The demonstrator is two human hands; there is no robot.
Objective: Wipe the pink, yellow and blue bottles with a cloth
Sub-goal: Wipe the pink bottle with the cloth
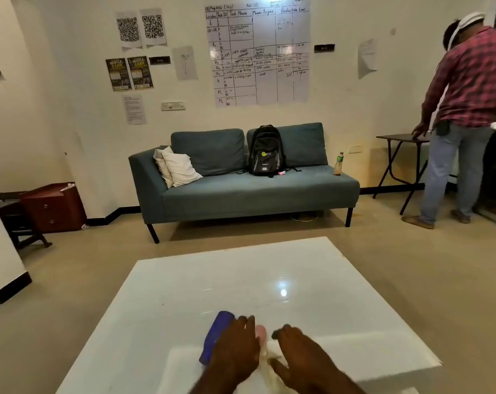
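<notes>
A blue bottle (216, 336) lies on its side on the glossy white table (184, 294), near the front. My left hand (235, 348) rests over it and over a pink bottle (261, 334), of which only the tip shows between my hands. My right hand (301, 356) is spread flat just to the right, fingers apart, over a pale cloth (269, 368) that is mostly hidden. Whether my left hand grips either bottle is unclear. No yellow bottle is visible.
A teal sofa (241, 189) stands beyond the table with a black backpack (266, 152), white pillows and a small bottle (338, 164). A person in a red checked shirt (468, 109) stands at a folding table at the right. A dark red cabinet (53, 206) sits left.
</notes>
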